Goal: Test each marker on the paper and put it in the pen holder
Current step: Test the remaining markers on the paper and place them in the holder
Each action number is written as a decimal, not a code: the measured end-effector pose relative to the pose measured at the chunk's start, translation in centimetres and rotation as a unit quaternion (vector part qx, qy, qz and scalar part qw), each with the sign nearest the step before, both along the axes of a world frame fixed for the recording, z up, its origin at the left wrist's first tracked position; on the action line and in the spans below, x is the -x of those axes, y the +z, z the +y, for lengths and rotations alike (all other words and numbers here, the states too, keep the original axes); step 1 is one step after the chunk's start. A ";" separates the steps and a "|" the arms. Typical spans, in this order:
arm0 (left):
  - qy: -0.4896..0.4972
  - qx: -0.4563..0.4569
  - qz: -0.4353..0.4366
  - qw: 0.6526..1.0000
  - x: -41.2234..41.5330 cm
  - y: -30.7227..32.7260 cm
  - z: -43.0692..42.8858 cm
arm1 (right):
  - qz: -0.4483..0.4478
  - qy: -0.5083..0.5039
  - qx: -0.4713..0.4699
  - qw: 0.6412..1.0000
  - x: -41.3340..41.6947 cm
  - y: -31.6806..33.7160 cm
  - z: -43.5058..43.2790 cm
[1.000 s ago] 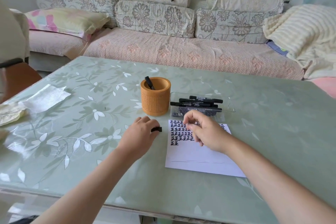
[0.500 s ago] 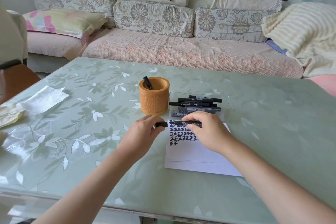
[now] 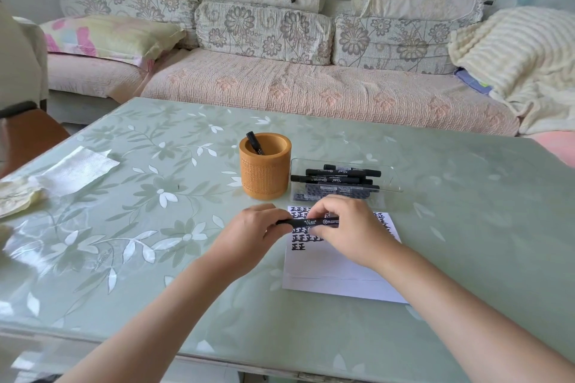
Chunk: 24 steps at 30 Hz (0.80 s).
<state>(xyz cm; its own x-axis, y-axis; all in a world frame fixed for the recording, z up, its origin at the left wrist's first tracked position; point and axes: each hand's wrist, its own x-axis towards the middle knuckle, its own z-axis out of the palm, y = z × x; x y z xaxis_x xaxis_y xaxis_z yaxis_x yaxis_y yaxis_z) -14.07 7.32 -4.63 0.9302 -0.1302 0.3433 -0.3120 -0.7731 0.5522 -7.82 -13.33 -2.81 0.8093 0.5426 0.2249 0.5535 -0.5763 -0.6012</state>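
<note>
A black marker (image 3: 306, 222) lies level between both hands, just above the white paper (image 3: 329, 270). My left hand (image 3: 249, 235) grips its capped left end. My right hand (image 3: 348, 232) pinches the barrel from the right. Rows of black test marks cover the paper's upper part. The orange pen holder (image 3: 264, 169) stands behind the hands with one black marker (image 3: 255, 143) leaning in it. Right of the holder, a clear tray (image 3: 389, 179) holds several black markers (image 3: 337, 179).
The green floral table (image 3: 124, 258) carries a white tissue (image 3: 73, 169) and a crumpled cloth (image 3: 15, 196) at its left edge. A sofa (image 3: 295, 84) with cushions and a cream blanket (image 3: 522, 56) runs behind the table. A brown chair (image 3: 28, 137) stands at far left.
My left hand brought the cap to the marker held by my right hand. The cap now sits on the marker's end and both hands hold it together.
</note>
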 end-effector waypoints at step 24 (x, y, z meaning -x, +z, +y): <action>0.012 -0.080 0.031 0.996 -1.1 -1.9 1.7 | -0.070 -0.035 0.041 0.996 -1.8 2.2 1.1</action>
